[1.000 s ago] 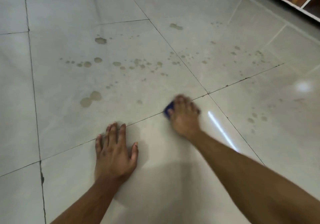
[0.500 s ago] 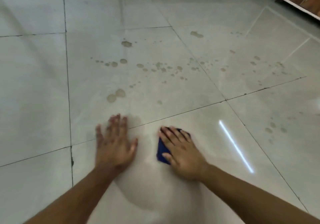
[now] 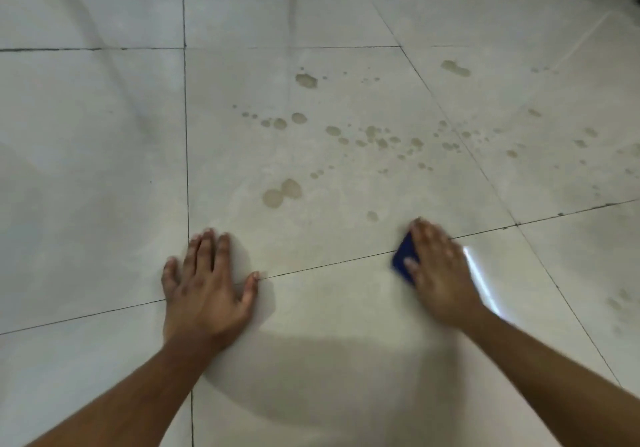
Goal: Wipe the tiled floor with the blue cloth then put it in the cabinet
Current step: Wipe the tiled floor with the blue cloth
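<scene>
Down at floor level, the head view shows the right hand [image 3: 441,273] pressed flat on the blue cloth [image 3: 403,261], its fingers [image 3: 429,238] spread and laid over the fabric rather than curled round it, so only a dark blue edge shows past the thumb side. That flat press probably serves to keep the whole cloth against the tile while it slides; the hand is blurred, which suggests a wiping stroke in progress. The cloth sits on a grout line [image 3: 329,265] between two tiles, just beside a bright streak of reflected light [image 3: 481,280].

Well apart from it, the left hand [image 3: 207,284] rests palm down on the bare floor, fingers extended and holding nothing. It appears to act as a prop, bearing the person's weight as they lean forward.

As for the surface, the tiled floor [image 3: 104,169] is pale, glossy and laid in large squares with thin dark joints. A scatter of brownish stains [image 3: 280,192] lies beyond both hands, spreading across the far tiles and not yet reached by the cloth, so much wiping seems left to do. No cabinet shows in this view; a wall base runs along the top edge.
</scene>
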